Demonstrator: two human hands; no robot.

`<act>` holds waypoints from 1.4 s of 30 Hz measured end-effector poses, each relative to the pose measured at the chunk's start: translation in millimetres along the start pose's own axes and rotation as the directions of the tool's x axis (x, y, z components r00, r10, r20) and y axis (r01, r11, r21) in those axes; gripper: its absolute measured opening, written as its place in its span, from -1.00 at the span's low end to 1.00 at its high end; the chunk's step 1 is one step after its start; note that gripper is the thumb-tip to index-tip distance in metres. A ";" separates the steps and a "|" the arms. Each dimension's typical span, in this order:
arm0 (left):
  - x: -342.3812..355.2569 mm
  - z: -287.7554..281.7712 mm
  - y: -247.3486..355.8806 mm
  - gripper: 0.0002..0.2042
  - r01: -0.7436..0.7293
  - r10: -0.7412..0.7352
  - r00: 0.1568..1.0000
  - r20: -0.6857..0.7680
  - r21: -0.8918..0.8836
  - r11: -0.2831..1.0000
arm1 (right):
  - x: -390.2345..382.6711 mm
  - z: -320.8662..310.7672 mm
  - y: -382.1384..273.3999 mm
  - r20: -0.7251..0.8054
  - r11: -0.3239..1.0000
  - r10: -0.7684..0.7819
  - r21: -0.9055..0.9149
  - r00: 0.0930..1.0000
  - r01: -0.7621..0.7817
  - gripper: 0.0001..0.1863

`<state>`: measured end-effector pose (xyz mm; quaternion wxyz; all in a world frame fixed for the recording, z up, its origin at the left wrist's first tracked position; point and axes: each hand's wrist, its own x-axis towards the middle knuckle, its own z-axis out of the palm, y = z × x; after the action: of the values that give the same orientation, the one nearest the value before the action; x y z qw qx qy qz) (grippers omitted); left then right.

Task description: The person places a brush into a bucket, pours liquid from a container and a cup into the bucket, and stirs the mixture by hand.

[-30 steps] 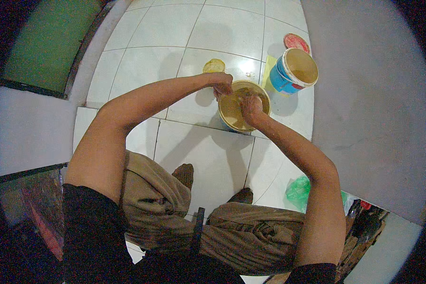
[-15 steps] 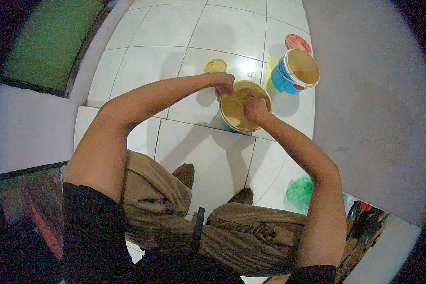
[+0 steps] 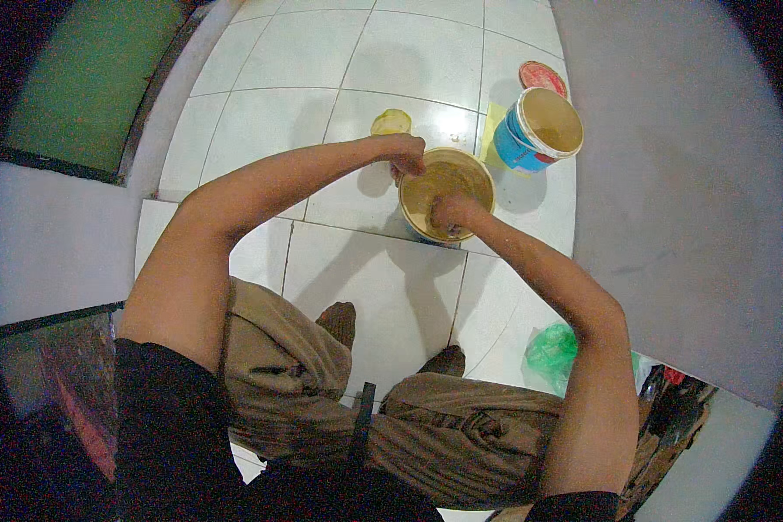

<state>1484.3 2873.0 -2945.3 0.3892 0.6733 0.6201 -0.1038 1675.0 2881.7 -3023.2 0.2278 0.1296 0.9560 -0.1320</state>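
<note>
A round bucket (image 3: pixel 466 165) stands on the white tiles in front of me, its inside coated with a tan-brown, murky substance. Its left rim is gripped by my left hand (image 3: pixel 407 155), the fingers curled over the edge. My right hand (image 3: pixel 454 214) is down inside the bucket, near the side closest to me. Its fingers are bent closed, and whatever they hold is hidden by the hand. Beyond my left hand sits a small yellow tub (image 3: pixel 392 121).
To the right stands a blue and white bucket (image 3: pixel 522 143) with tan contents, next to a red lid (image 3: pixel 544 78) and a yellow sheet (image 3: pixel 493 120). A green plastic bag (image 3: pixel 552 350) lies by my right elbow. A grey wall (image 3: pixel 670 174) bounds the right side.
My right hand has moved left and toward me inside the bucket. My left hand keeps its hold on the rim.
</note>
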 end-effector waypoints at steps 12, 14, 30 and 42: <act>-9.3 -5.3 8.8 -0.54 0.019 -0.026 0.998 0.052 0.132 0.991 | -26.7 -58.6 -39.0 0.164 0.751 0.224 0.600 0.961 -0.277 -0.77; -12.0 -8.2 17.3 -0.54 0.044 -0.057 0.992 0.112 0.117 0.992 | -31.0 -57.3 -33.7 0.184 0.653 0.264 0.688 0.947 -0.316 -0.77; -7.0 -1.8 14.0 -0.51 0.027 -0.028 1.000 0.008 0.095 0.995 | -14.7 -21.5 -3.8 -0.195 0.902 0.048 0.430 0.980 0.041 -0.79; -5.9 -0.5 18.3 -0.54 0.047 -0.040 0.999 -0.036 0.195 0.980 | -21.3 -25.6 -11.1 -0.380 0.914 0.080 0.398 0.921 0.085 -0.51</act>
<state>1499.7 2870.3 -2934.0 0.3090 0.6961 0.6275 -0.1620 1679.7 2875.4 -2989.0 0.0015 0.1965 0.9336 -0.2997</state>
